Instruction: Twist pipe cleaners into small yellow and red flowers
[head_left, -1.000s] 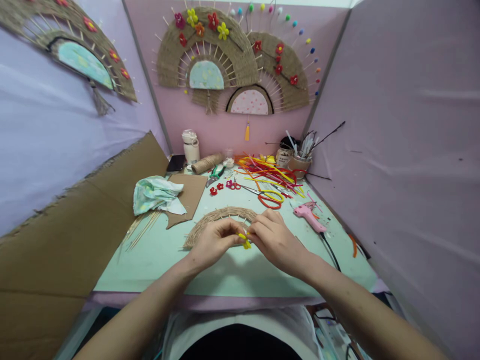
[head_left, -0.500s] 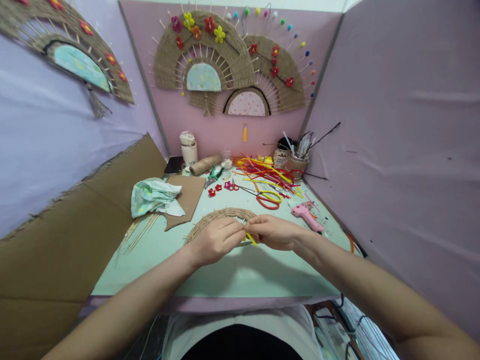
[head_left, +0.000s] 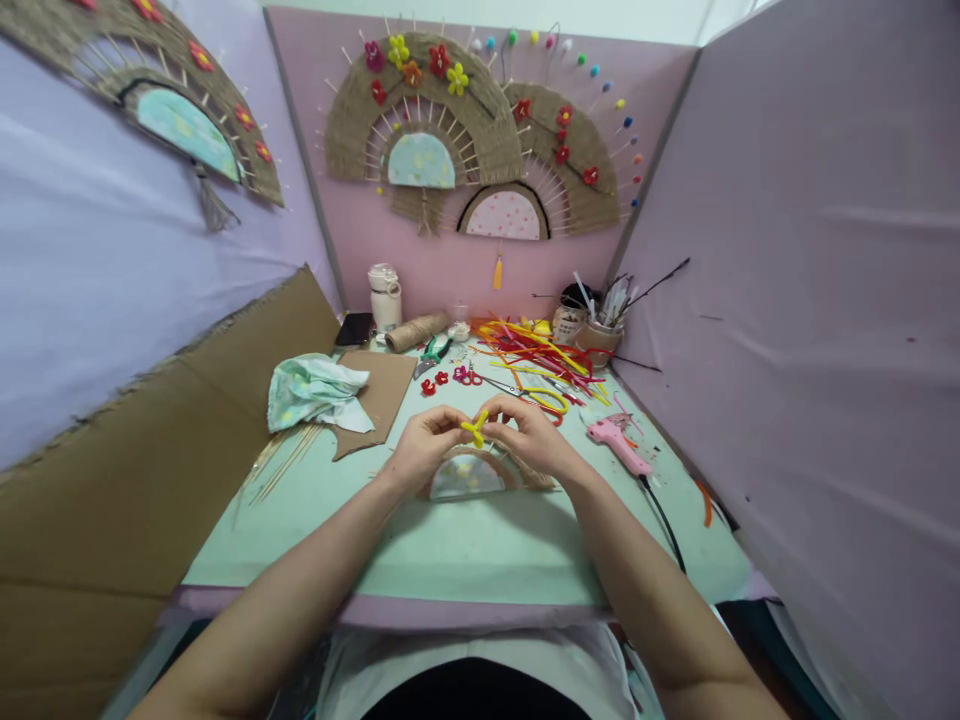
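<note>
Between my two hands is a small yellow pipe cleaner point(head_left: 477, 429), bent into loops like part of a flower. My left hand point(head_left: 426, 445) pinches it from the left, fingers closed. From the other side my right hand point(head_left: 523, 432) grips it, also closed. Below and behind them a woven twine fan point(head_left: 536, 470) lies on the table, its pale blue-green half-round centre point(head_left: 466, 476) facing up. My hands and wrists hide much of the fan's band. Small red pipe-cleaner flowers point(head_left: 429, 387) lie beyond my left hand.
Scissors with yellow and orange handles point(head_left: 551, 401) lie behind my right hand. A pink glue gun point(head_left: 619, 447) with a black cord rests to the right. Loose pipe cleaners point(head_left: 532, 345) are heaped at the back. Crumpled cloth point(head_left: 315, 390) and cardboard point(head_left: 386, 385) lie left.
Both hands have lifted slightly away from the fan, holding the yellow pipe cleaner up between them, where its looped shape shows. The fan's pale centre is now visible. The whole view has shifted slightly.
</note>
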